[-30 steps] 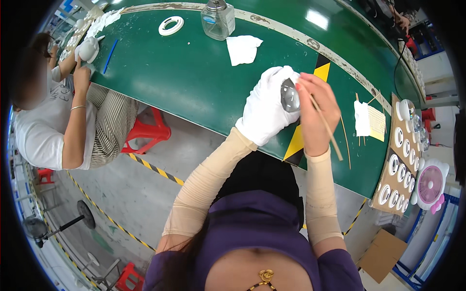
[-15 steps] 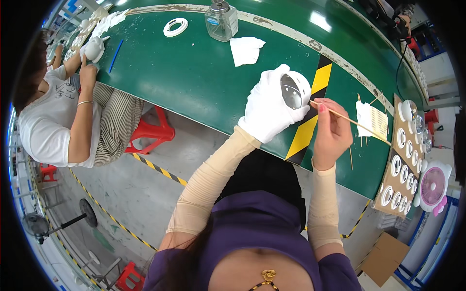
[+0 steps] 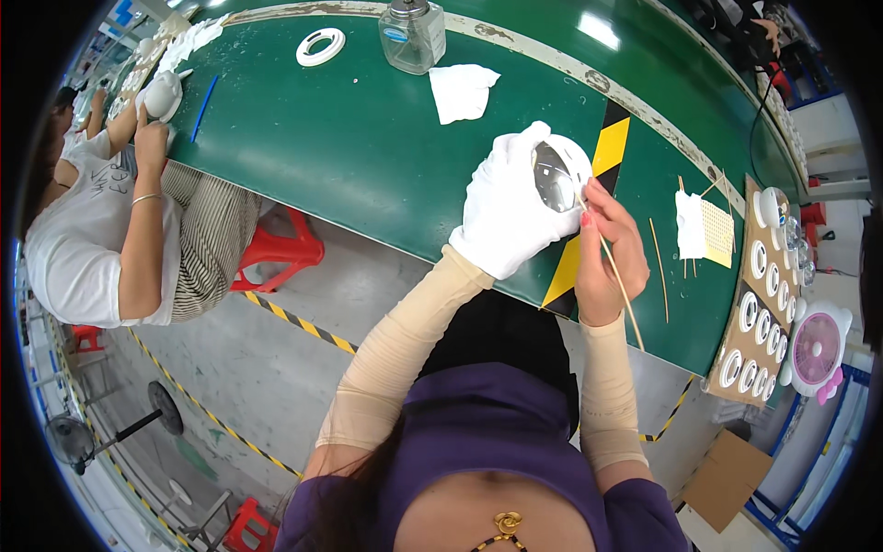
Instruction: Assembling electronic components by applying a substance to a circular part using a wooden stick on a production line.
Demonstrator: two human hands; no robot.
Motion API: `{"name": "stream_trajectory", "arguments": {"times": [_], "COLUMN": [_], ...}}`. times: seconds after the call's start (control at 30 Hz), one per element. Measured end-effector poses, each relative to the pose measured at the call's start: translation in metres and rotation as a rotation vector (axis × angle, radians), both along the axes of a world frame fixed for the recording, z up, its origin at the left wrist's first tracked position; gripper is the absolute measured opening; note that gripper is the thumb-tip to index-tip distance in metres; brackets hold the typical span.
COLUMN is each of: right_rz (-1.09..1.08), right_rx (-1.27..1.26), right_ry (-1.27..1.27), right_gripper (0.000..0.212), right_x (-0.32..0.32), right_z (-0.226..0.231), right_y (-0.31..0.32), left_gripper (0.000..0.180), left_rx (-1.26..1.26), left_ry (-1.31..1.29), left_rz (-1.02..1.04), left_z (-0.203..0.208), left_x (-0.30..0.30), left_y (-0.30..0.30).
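- We see that the right hand [image 3: 612,248] has moved in closer to the white ring [image 3: 574,155], and the thin stick [image 3: 618,281] has swung from a slant toward the right to a steeper one toward the lower right.
- The stick's tip now meets or nearly meets the lower-right edge of the lens [image 3: 554,175]; we judge that the work has moved onto that border, though actual contact is hard to tell.
- The left hand [image 3: 504,202] has stayed put: its gloved fingers grip the ring right of centre in the frame, above the surface [image 3: 368,166].
- The right hand's bare fingers pinch the stick.
- The glove looks like soft, wrinkled fabric; the ring is smooth and pale; the lens is round, dark and glossy, with bright reflections.
- The stick is slim, straight and tan, probably wood.
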State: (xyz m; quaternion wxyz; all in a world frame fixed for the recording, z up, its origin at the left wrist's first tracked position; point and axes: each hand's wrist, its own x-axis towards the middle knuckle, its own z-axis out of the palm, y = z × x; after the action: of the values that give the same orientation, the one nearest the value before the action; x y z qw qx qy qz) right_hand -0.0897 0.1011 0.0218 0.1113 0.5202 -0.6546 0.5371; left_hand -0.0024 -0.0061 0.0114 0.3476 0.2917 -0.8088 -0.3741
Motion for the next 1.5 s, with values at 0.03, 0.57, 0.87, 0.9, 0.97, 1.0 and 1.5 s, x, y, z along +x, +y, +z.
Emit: {"name": "stream_trajectory", "arguments": {"times": [0.03,0.57,0.87,0.9,0.97,1.0,1.5], "right_rz": [-0.017,-0.075,-0.056,-0.041,-0.033,-0.031,-0.06], "right_rx": [-0.005,0.006,-0.032,-0.036,-0.02,-0.021,0.0], "right_ry": [0.071,0.194,0.177,0.192,0.193,0.195,0.173], "right_gripper": [0.009,0.012,0.007,0.007,0.007,0.007,0.012], "right_x": [0.0,0.005,0.004,0.002,0.003,0.003,0.003], "right_z": [-0.001,0.003,0.006,0.01,0.011,0.009,0.01], "right_y": [0.0,-0.006,-0.016,-0.023,-0.024,-0.02,-0.016], "left_gripper": [0.084,0.083,0.082,0.079,0.079,0.078,0.083], "left_rx": [0.003,0.07,0.057,0.014,0.02,0.022,0.059], "left_ry": [0.0,0.042,0.077,0.113,0.103,0.098,0.065], "left_rz": [-0.003,-0.025,-0.014,-0.005,-0.015,-0.016,-0.023], "left_z": [0.0,-0.002,-0.005,-0.008,-0.009,-0.008,-0.004], "left_x": [0.0,-0.002,-0.003,-0.004,-0.003,-0.003,-0.003], "left_y": [0.0,-0.001,-0.001,-0.001,0.001,0.001,-0.002]}}
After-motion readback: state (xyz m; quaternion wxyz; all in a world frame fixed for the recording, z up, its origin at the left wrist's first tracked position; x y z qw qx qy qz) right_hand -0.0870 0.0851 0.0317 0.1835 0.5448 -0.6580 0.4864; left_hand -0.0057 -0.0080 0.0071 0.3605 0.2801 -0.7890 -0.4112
